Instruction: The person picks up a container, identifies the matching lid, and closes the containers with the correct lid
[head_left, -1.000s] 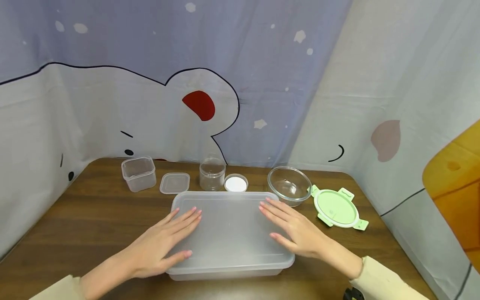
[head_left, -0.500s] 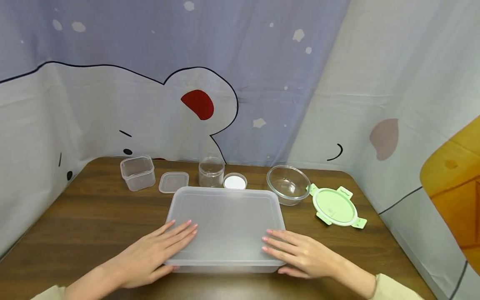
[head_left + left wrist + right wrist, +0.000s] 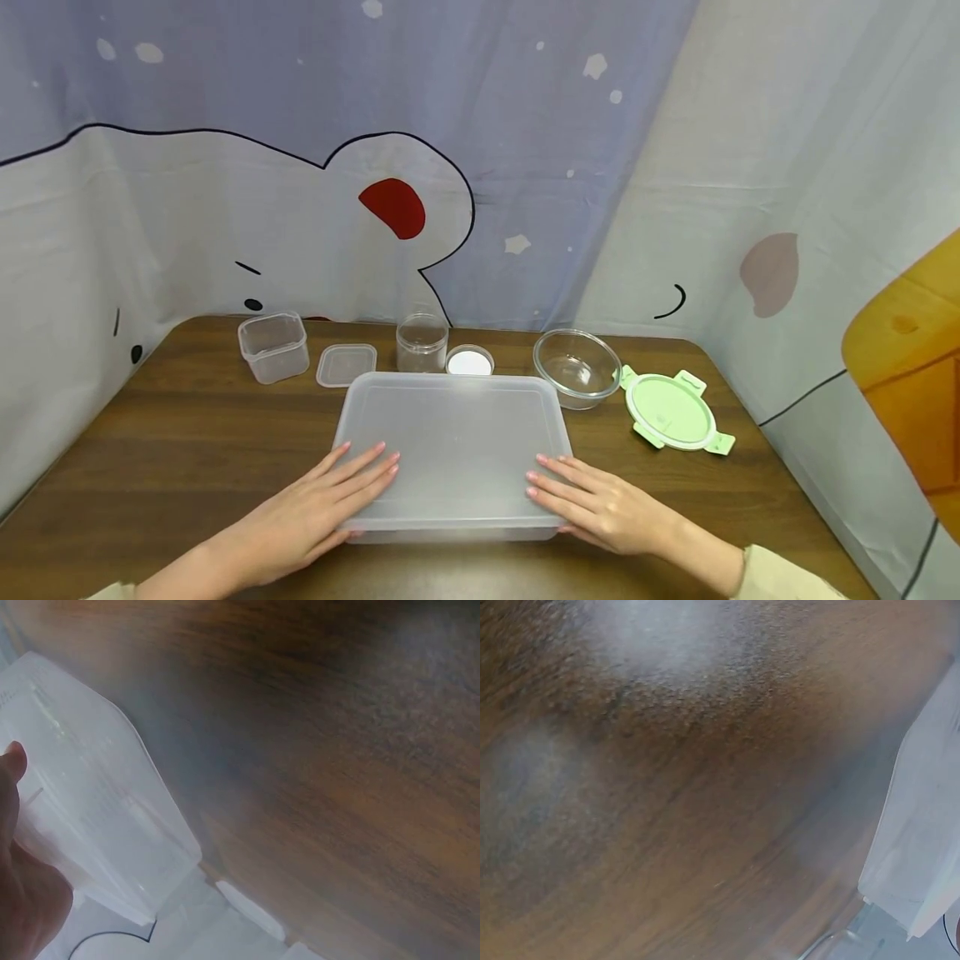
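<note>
A large rectangular frosted plastic container (image 3: pixel 450 536) with its translucent lid (image 3: pixel 457 442) on top stands near the front of the table. My left hand (image 3: pixel 315 512) rests on the lid's left front corner, fingers extended across the top and thumb low by the front wall. In the left wrist view that thumb (image 3: pixel 13 761) lies against the container's side. Opposite it, my right hand (image 3: pixel 615 508) touches the right front corner the same way, fingertips on the lid. Its thumb is partly hidden. The right wrist view catches only the container's side (image 3: pixel 922 817) and table.
Along the back of the brown table (image 3: pixel 187 433) stand a square clear tub (image 3: pixel 276 354), its flat lid (image 3: pixel 347 365), a round clear jar (image 3: pixel 422 346) and a white-centred round lid (image 3: pixel 470 362). Farther right are a round glass bowl (image 3: pixel 577 371) and a green clip lid (image 3: pixel 671 411).
Both hands have drawn back from the lid's middle toward its front corners, with thumbs lowered to the front side. The lidded container has shifted slightly left and away from me.
</note>
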The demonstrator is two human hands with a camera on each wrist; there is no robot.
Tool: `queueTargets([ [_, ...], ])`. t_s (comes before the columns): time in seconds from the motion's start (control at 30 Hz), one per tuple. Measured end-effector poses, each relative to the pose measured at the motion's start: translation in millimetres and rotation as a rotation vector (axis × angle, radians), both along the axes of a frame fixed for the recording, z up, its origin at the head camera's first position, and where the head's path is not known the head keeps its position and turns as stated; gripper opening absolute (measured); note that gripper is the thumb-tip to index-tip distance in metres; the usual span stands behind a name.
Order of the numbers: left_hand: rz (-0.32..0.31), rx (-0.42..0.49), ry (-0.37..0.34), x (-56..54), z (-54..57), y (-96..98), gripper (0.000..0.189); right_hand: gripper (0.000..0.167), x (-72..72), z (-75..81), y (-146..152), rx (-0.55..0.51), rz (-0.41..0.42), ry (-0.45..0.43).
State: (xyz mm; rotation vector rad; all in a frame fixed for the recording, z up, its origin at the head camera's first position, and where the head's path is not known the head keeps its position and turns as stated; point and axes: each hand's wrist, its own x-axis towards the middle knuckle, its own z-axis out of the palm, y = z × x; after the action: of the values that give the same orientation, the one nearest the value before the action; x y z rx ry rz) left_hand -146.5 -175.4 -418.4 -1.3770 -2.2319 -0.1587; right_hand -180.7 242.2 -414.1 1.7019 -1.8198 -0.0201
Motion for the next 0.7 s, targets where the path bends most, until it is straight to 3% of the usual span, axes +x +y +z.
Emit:
queueTargets([
  [0.57, 0.023, 0.025, 0.098, 2.7, -7.7, 3.3, 0.056, 0.038, 3.6, -2.5, -1.3, -0.043, 0.027, 0.087],
  [0.7, 0.002, 0.004, 0.050, 0.8, -5.0, -1.1, 0.058, 0.037, 3.4, -2.8, -4.0, -0.052, 0.029, 0.080],
])
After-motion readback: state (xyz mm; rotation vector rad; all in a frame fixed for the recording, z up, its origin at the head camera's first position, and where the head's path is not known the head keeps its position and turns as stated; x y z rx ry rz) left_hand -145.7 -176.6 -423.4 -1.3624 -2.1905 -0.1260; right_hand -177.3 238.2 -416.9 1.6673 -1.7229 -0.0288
